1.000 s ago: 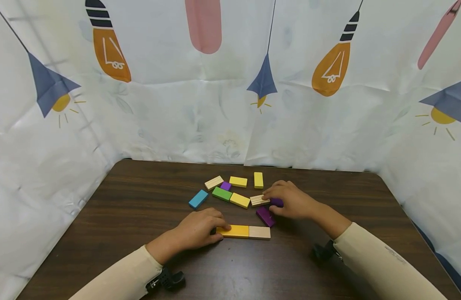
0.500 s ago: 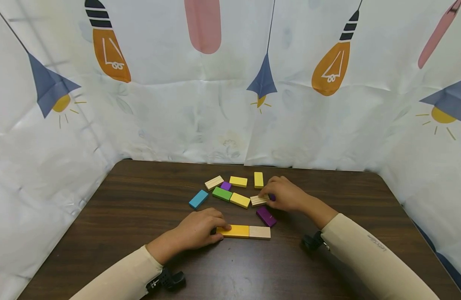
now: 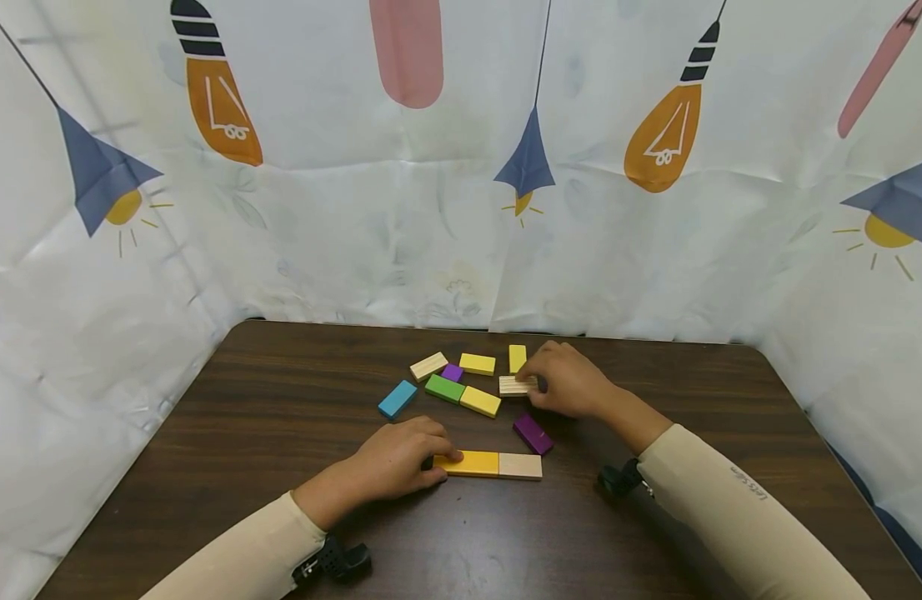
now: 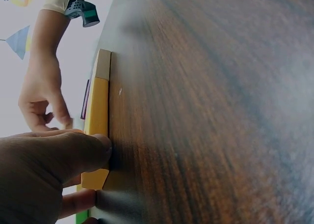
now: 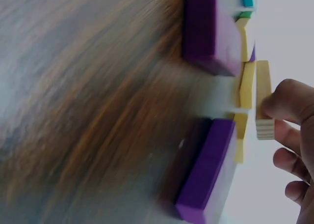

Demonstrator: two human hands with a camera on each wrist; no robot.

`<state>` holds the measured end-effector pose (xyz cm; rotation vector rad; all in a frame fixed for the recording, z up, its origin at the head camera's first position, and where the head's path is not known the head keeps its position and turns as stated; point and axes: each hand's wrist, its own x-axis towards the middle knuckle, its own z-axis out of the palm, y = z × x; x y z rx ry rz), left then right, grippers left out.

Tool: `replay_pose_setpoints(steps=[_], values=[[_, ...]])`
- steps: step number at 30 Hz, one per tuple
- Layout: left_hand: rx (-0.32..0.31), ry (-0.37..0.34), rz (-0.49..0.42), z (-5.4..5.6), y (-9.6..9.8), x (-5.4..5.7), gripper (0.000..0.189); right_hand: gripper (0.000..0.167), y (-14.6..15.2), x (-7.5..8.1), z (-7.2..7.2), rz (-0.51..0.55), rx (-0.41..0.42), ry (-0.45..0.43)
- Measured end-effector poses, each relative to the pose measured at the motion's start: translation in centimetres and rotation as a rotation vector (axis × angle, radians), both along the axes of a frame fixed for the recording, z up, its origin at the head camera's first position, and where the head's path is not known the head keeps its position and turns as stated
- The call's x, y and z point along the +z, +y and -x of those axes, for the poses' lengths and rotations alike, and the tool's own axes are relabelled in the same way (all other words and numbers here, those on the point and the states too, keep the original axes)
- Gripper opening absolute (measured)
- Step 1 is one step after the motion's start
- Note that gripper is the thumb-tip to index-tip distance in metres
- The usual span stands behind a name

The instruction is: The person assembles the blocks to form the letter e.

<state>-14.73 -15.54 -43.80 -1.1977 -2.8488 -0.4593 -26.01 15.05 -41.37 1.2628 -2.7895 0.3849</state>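
Observation:
My left hand (image 3: 403, 454) grips the left end of a yellow wooden block (image 3: 478, 462), thumb (image 4: 91, 153) along its near side. That block lies end to end with a plain wooden block (image 3: 520, 467). Pinched between my right thumb and fingers is another plain wooden block (image 5: 263, 89), raised off the table in the right wrist view; my right hand (image 3: 573, 381) covers its right end in the head view. Below it in the right wrist view lie two purple blocks, one purple block (image 5: 201, 30) and a second purple block (image 5: 208, 170), which my right hand hides in the head view.
Behind the row lie a blue block (image 3: 397, 399), a green block (image 3: 444, 388), several yellow blocks, a small violet block (image 3: 452, 372) and a plain block (image 3: 428, 365). The brown table (image 3: 206, 450) ends at a printed white sheet (image 3: 401, 250).
My right hand has moved from the purple block to the plain block beside it, taken hold of it and lifted it slightly. My left hand has stayed on the yellow block.

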Motion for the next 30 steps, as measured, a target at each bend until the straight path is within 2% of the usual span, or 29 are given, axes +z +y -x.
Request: replay_pose_setpoints(steps=[5,14,23,30], values=[[0.000,-0.003,0.005,0.0,0.0,0.0,0.020,0.023,-1.0,0.4,-0.7,0.061,0.008,-0.028],[-0.001,-0.021,0.007,0.1,0.0,0.1,0.021,0.019,-3.4,-0.2,-2.1,0.027,0.065,-0.134],[-0.004,-0.026,0.002,0.1,0.0,0.2,0.021,0.020,-4.1,-0.7,-2.8,0.023,0.086,-0.139],[-0.004,-0.027,0.002,0.0,0.1,0.2,0.020,0.020,-4.1,-0.8,-2.5,-0.010,0.029,-0.104]])
